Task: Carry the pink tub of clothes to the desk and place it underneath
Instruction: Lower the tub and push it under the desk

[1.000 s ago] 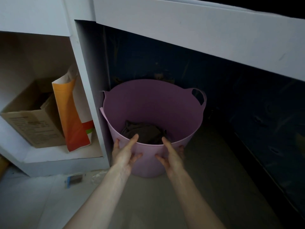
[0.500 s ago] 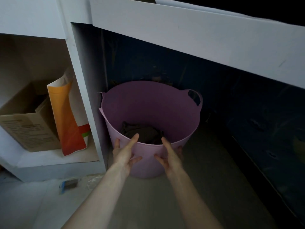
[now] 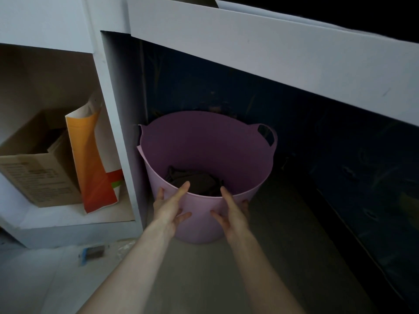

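Pink plastic — the tub (image 3: pixel 205 155) of dark clothes (image 3: pixel 195 181) stands on the floor under the counter (image 3: pixel 272 53), straight ahead of both hands. Left hand (image 3: pixel 169 209) and right hand (image 3: pixel 231 214) press its near wall, fingers (image 3: pixel 183 189) spread — equally near.

Left hand (image 3: pixel 170 209): fingers spread, palm facing right, arm reaching far.
Right hand (image 3: pixel 233 213): fingers spread, palm facing left.

A home room: white desk (image 3: pixel 272 48), laundry tub (image 3: pixel 204 146), shelved cardboard box (image 3: pixel 38 168).
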